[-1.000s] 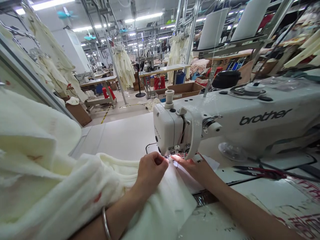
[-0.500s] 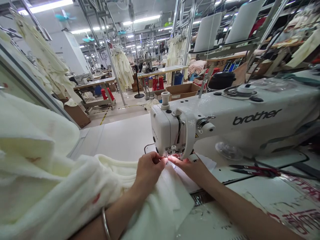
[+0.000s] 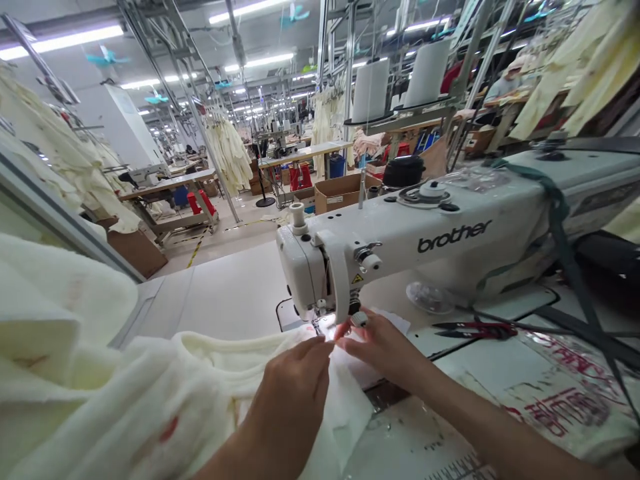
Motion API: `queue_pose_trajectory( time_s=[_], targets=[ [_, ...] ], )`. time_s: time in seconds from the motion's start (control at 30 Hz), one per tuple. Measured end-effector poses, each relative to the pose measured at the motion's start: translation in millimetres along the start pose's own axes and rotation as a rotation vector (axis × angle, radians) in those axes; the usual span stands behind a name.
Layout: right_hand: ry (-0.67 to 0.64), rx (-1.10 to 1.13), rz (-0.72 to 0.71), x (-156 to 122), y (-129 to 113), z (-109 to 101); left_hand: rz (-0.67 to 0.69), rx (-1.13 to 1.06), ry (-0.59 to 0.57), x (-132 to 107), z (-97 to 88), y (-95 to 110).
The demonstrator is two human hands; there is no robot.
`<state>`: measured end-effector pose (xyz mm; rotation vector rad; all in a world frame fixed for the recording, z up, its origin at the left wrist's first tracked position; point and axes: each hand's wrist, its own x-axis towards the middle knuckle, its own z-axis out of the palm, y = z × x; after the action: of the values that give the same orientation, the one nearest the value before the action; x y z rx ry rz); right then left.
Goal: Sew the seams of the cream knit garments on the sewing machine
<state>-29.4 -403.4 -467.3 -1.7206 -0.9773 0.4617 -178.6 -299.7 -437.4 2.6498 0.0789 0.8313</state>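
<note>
A white Brother sewing machine (image 3: 400, 233) stands on the table, its lit needle area at the left end. A cream fleece garment (image 3: 150, 400) lies piled at the left and spreads toward the needle. My left hand (image 3: 295, 387) rests on the cloth just in front of the needle, its fingers pinched on the fabric edge. My right hand (image 3: 380, 343) lies beside the presser foot, fingers pressed together on a small white piece of cloth (image 3: 360, 373) under the machine head.
Red-handled thread snips (image 3: 475, 329) lie on the table to the right of my hand. Two thread cones (image 3: 400, 83) stand behind the machine. Cardboard boxes (image 3: 340, 190), other sewing tables and hanging cream garments (image 3: 227, 153) fill the hall behind.
The view has swung right and down. My left hand has pulled back a little from the needle toward me. My right hand stays by the presser foot.
</note>
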Motion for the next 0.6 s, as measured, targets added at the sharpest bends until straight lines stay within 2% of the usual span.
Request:
queue_pose_trajectory(
  time_s=[0.1, 0.2, 0.3, 0.4, 0.5, 0.6],
  targets=[
    [-0.026, 0.04, 0.021, -17.0, -2.9, -5.7, 0.083, -0.025, -0.131, 2.1, 6.4, -0.5],
    [0.006, 0.032, 0.077, -31.2, -7.7, -9.2, 0.0, -0.079, -0.228, 2.3, 11.7, -0.7],
    [0.031, 0.024, 0.089, -38.4, -10.4, -7.9, -0.092, -0.137, -0.199, 1.0, 12.4, 1.3],
    [0.053, -0.012, 0.021, -36.3, -8.2, -5.1, -0.12, -0.103, -0.165, 1.7, 10.5, 0.3],
    [0.115, -0.083, -0.06, -21.4, -1.7, -5.8, -0.165, 0.022, -0.147, 5.6, 9.1, -8.9],
    [0.147, -0.127, -0.082, 3.2, 6.2, -7.8, -0.278, 0.103, -0.141, 11.7, 10.5, -24.1]
  ],
)
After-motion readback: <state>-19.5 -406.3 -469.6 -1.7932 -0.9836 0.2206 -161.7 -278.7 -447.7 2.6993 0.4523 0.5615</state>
